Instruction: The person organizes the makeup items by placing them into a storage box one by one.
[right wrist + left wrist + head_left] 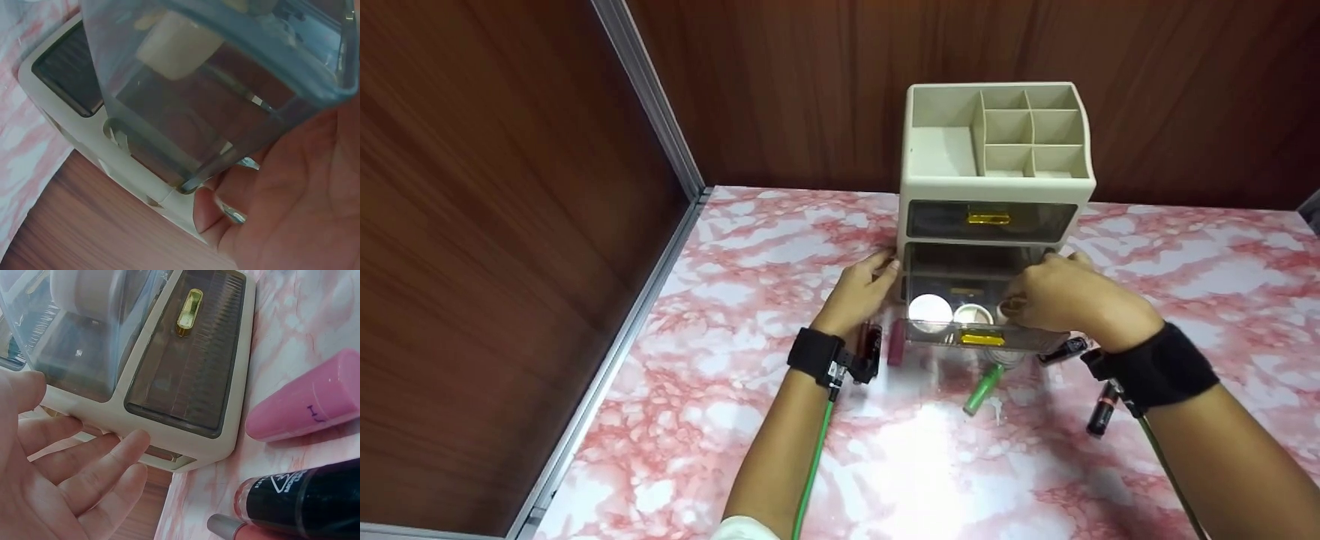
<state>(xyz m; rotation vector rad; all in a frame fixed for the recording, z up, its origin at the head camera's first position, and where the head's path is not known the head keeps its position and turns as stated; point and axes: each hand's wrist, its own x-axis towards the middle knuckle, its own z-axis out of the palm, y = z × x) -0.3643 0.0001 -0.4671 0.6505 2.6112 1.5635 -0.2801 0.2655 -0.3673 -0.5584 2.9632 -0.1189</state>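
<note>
A cream drawer organizer (997, 184) stands against the back wall, with a clear smoky drawer (945, 341) pulled out. Round white containers (930, 311) lie in that drawer. My left hand (861, 292) rests by the organizer's left side; in the left wrist view its fingers (101, 478) extend loosely and hold nothing. At the right of the pulled-out drawer is my right hand (1065, 296), its fingers bent near the organizer's side. In the right wrist view the drawer (225, 84) partly covers this hand (298, 191), and its fingertips' contact is unclear.
On the marbled table (720, 450) around the organizer lie a green tube (984, 390), a pink tube (306, 402), a dark bottle (304, 498) and a black-and-red tube (1102, 409). A dark wooden panel (495, 247) rises at the left.
</note>
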